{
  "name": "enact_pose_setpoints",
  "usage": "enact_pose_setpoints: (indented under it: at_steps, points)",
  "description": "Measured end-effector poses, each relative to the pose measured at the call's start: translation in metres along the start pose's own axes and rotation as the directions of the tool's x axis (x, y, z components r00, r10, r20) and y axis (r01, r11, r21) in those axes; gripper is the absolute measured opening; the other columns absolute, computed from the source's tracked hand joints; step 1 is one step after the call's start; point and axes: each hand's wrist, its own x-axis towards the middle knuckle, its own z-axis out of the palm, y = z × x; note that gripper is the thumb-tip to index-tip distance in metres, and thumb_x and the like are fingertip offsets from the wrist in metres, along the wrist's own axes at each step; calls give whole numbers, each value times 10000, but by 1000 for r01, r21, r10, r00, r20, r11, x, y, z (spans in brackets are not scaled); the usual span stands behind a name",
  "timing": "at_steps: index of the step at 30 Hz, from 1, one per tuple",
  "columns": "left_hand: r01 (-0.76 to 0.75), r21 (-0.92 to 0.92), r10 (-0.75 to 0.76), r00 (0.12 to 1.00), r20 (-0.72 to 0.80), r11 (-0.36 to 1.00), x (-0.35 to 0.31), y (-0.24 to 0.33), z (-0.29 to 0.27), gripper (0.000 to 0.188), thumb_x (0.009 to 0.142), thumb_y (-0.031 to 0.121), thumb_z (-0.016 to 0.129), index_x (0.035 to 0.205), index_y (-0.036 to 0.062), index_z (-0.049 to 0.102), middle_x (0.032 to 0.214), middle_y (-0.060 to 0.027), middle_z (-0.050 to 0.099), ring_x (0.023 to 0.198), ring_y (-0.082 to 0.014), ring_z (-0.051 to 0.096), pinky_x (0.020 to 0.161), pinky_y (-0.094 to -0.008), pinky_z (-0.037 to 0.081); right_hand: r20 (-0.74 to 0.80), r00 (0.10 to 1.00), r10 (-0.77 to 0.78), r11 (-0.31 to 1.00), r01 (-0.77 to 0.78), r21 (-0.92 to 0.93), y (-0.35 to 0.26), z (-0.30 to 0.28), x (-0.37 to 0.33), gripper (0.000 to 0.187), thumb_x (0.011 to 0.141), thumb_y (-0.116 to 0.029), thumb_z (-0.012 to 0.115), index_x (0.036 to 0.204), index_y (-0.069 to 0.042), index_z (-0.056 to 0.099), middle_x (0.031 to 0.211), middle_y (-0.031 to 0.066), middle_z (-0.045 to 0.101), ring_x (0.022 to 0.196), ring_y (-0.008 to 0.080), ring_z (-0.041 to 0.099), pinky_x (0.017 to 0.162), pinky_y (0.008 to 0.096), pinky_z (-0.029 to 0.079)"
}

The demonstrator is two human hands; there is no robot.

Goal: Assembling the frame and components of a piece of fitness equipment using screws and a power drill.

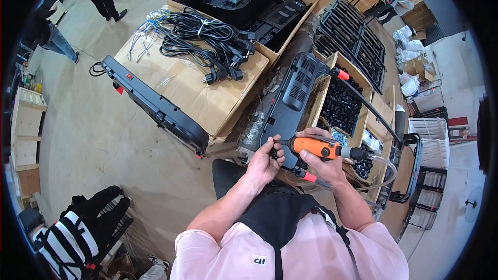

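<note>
My right hand (324, 163) is wrapped round an orange power screwdriver (316, 148) with a grey-black rear end, held nearly level and pointing left. Close to its tip, my left hand (266, 162) is closed with thumb and fingers pinched together; whatever they hold is too small to make out. Just beyond both hands lies a long black plastic housing (282, 120) with a raised, slotted vent cover. Black tubes with red end pieces (309, 177) run along its right side. A clear hose (390, 168) curves away from the rear of the screwdriver.
Wooden bins of small black parts (340, 105) stand right of the housing. At the left, a cardboard box (207, 105) carries bundled black power cables (199, 39); a second black housing (155, 109) leans against it. Black frames (353, 39) are stacked farther back. Other people stand in the background.
</note>
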Motion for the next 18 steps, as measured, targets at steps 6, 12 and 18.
enact_pose_setpoints:
  at_steps: [6, 12, 18]
  points:
    - [-52, 15, 52, 998, 38, 999, 7, 3, -2, 374, 1144, 404, 503, 1267, 75, 635, 896, -3, 614, 798, -152, 603, 735, -318, 534, -18, 999, 33, 999, -33, -21, -1, 11, 18, 546, 899, 10, 773, 1399, 7, 553, 1341, 173, 686, 1262, 242, 658, 1110, 392, 526]
    - [-120, 244, 97, 990, 106, 962, -6, 1, -13, 503, 1170, 435, 371, 1245, 5, 620, 1086, -116, 721, 924, -202, 695, 801, -344, 575, 18, 999, 33, 985, -30, -167, 6, 28, 40, 546, 907, -22, 777, 1401, 4, 547, 1343, 166, 681, 1247, 224, 654, 1094, 386, 528]
    - [-104, 373, 85, 994, 67, 922, -20, 8, -11, 357, 1167, 317, 454, 1244, 25, 645, 1078, -90, 724, 930, -176, 697, 793, -308, 582, 73, 997, -20, 941, 44, -335, 23, 36, 52, 424, 883, -19, 784, 1278, 8, 633, 1269, 170, 722, 1164, 232, 699, 1025, 388, 569]
